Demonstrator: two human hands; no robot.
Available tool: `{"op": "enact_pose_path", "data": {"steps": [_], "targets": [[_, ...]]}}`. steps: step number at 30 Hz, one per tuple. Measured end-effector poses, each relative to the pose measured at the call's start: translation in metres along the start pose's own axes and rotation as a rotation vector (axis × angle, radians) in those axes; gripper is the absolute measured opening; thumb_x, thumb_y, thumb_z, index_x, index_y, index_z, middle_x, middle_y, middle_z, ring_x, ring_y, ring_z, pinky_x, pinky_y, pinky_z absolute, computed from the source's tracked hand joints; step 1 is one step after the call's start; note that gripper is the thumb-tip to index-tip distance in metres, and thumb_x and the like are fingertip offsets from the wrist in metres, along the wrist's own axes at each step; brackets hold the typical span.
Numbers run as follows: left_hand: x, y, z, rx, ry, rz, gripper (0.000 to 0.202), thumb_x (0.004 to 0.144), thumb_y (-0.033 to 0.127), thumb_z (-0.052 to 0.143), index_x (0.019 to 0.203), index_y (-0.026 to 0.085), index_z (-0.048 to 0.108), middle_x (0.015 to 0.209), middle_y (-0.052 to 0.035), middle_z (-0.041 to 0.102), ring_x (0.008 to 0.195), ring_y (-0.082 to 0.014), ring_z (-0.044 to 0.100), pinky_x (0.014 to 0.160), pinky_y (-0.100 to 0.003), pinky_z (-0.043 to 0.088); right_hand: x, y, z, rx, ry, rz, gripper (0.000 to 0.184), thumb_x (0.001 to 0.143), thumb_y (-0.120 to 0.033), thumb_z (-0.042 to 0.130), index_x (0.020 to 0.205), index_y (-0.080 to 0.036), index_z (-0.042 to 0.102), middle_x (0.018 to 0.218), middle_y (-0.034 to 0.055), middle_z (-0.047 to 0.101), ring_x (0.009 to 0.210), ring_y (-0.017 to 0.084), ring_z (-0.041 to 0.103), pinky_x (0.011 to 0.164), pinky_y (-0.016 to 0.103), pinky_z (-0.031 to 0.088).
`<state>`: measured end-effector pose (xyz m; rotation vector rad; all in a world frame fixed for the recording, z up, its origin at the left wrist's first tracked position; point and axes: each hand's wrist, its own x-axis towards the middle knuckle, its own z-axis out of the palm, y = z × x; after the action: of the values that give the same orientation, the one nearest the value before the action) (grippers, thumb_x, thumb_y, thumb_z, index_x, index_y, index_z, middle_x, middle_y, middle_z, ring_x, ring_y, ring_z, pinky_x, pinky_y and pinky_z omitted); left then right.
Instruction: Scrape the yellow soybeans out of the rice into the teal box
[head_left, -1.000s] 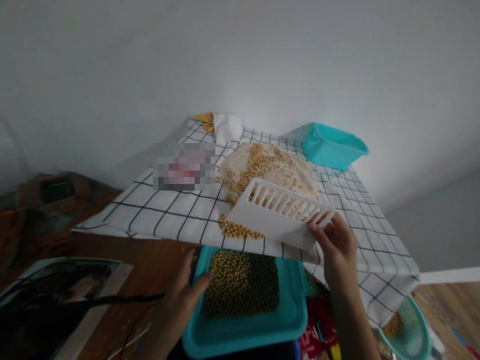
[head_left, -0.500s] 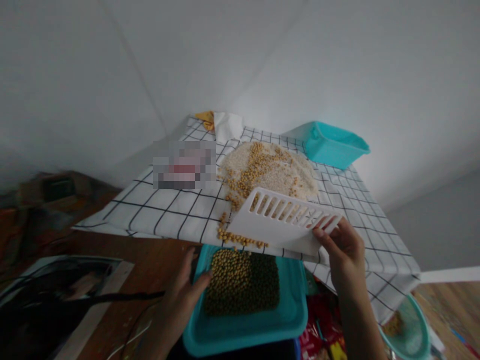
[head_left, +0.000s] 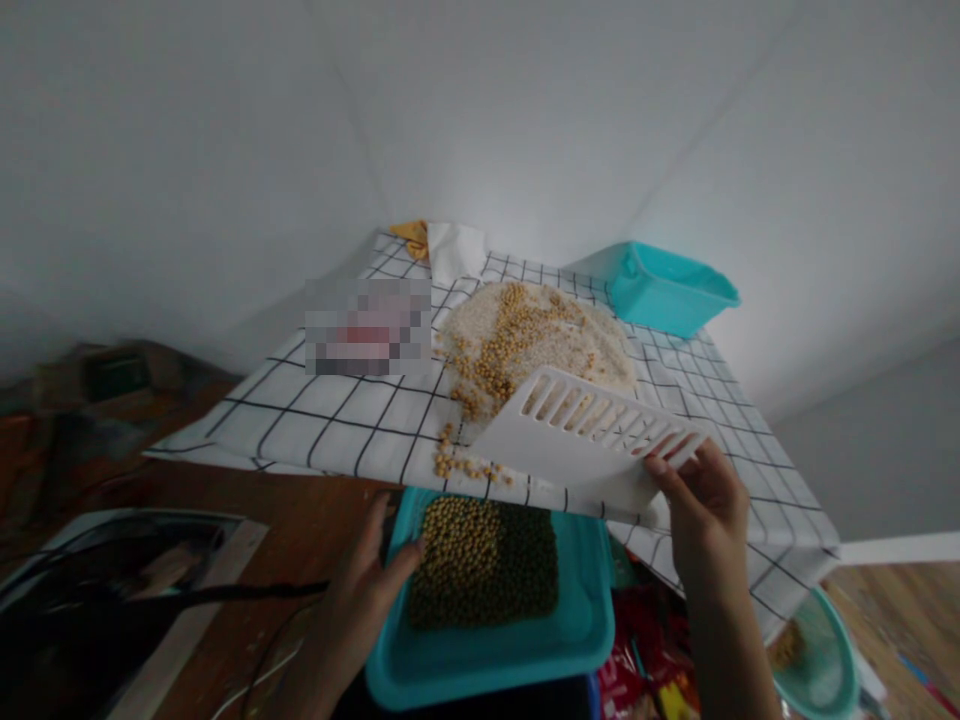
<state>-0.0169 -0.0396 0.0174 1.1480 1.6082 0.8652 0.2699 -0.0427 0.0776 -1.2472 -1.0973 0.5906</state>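
My right hand (head_left: pixel 705 500) pinches the right end of a white slotted plastic board (head_left: pixel 570 445), tilted along the table's front edge. Left of and behind it lie loose yellow beans (head_left: pixel 502 345), spread over a pale granular heap (head_left: pixel 547 345). Several beans sit close to the cloth's front edge. Below that edge is a turquoise basin (head_left: pixel 487 665) holding beans (head_left: pixel 465 540), bright at the left and dark greenish at the right. My left hand (head_left: pixel 367 565) grips the basin's left rim, thumb over it; its other fingers are partly hidden.
A checked cloth (head_left: pixel 337 420) covers the table. An empty-looking turquoise bin (head_left: pixel 667 295) stands at the back right, a white cloth (head_left: pixel 456 252) at the back left. A blurred-out item (head_left: pixel 367 330) lies left. Lower right is a turquoise strainer (head_left: pixel 821 660); red packets (head_left: pixel 645 640) lie below.
My right hand and the slotted board have shifted a little to the right. Fewer beans lie along the front edge. My left hand and the basin have hardly moved.
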Motion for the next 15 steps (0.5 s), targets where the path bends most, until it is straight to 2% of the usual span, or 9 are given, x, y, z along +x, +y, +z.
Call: {"op": "enact_pose_path", "data": {"steps": [3, 8, 10, 12, 15], "targets": [[0.0001, -0.0015, -0.0001, 0.019, -0.007, 0.000, 0.058, 0.081, 0.046, 0.051, 0.134, 0.022, 0.055, 0.136, -0.0068, 0.063, 0.135, -0.0320, 0.051, 0.115, -0.043, 0.041, -0.0014, 0.0015, -0.0020, 0.019, -0.031, 0.009, 0.021, 0.080, -0.028, 0.075, 0.100, -0.026, 0.071, 0.075, 0.0005, 0.069, 0.066, 0.016, 0.062, 0.058, 0.025, 0.045], [0.0009, -0.0058, 0.0006, 0.013, -0.067, -0.107, 0.076, 0.084, 0.050, 0.046, 0.149, 0.013, 0.034, 0.155, -0.0131, 0.043, 0.146, -0.0318, 0.035, 0.123, -0.047, 0.023, -0.0061, 0.0030, -0.0014, -0.014, -0.125, 0.052, 0.012, 0.081, -0.028, 0.074, 0.093, -0.026, 0.071, 0.074, -0.0006, 0.069, 0.067, 0.015, 0.062, 0.060, 0.025, 0.048], [0.0014, -0.0068, 0.0012, 0.000, -0.095, -0.064, 0.074, 0.085, 0.048, 0.045, 0.149, 0.013, 0.035, 0.154, -0.0123, 0.044, 0.146, -0.0303, 0.036, 0.124, -0.046, 0.022, -0.0066, 0.0024, -0.0002, -0.036, -0.109, 0.051, 0.012, 0.082, -0.029, 0.074, 0.093, -0.026, 0.070, 0.077, -0.0003, 0.070, 0.069, 0.015, 0.063, 0.061, 0.024, 0.048], [0.0014, -0.0068, 0.0017, 0.004, -0.072, -0.025, 0.068, 0.084, 0.045, 0.047, 0.146, 0.017, 0.040, 0.150, -0.0099, 0.050, 0.144, -0.0296, 0.039, 0.123, -0.044, 0.025, -0.0058, 0.0014, 0.0007, -0.051, -0.076, 0.037, 0.015, 0.082, -0.030, 0.074, 0.095, -0.026, 0.070, 0.082, 0.0007, 0.071, 0.071, 0.016, 0.064, 0.062, 0.025, 0.049], [0.0005, -0.0047, 0.0019, 0.006, -0.026, -0.043, 0.066, 0.083, 0.044, 0.050, 0.144, 0.018, 0.044, 0.148, -0.0098, 0.053, 0.142, -0.0304, 0.042, 0.121, -0.044, 0.030, -0.0026, 0.0002, 0.0008, -0.078, -0.018, 0.000, 0.015, 0.082, -0.030, 0.073, 0.095, -0.024, 0.069, 0.081, 0.0014, 0.071, 0.071, 0.017, 0.064, 0.061, 0.025, 0.048]]}}
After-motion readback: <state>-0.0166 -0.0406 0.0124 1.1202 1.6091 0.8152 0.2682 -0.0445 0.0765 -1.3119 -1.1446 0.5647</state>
